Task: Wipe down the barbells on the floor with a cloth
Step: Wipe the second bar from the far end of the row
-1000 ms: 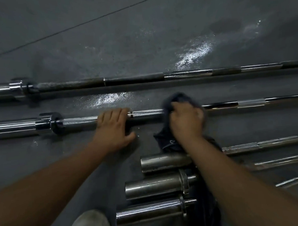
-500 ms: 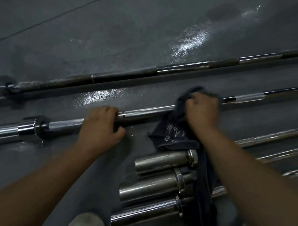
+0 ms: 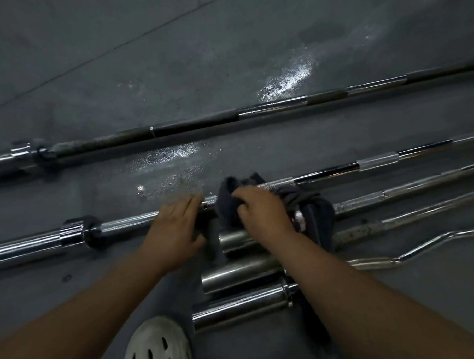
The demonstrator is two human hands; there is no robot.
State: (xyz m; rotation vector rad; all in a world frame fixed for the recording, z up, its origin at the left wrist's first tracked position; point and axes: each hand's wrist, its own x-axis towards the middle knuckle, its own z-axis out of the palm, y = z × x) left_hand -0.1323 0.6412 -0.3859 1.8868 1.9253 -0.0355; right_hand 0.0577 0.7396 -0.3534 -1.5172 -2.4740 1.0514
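Observation:
A chrome barbell (image 3: 129, 223) lies across the grey floor from lower left to upper right. My left hand (image 3: 175, 231) rests over its shaft with the fingers laid across the bar. Just to the right, my right hand (image 3: 261, 210) grips a dark cloth (image 3: 313, 206) wrapped round the same shaft; the rest of the cloth trails down over the bars below. A second, darker barbell (image 3: 201, 125) lies farther away, parallel to the first.
Three shorter bars with thick chrome sleeves (image 3: 241, 309) lie near me on the right, one a curl bar (image 3: 423, 244). A white perforated shoe (image 3: 156, 348) shows at the bottom. Wet patches (image 3: 288, 79) shine on the floor beyond the bars.
My right hand with the cloth slid right along the shaft, then back left, close to my left hand. The view shifted and tilted.

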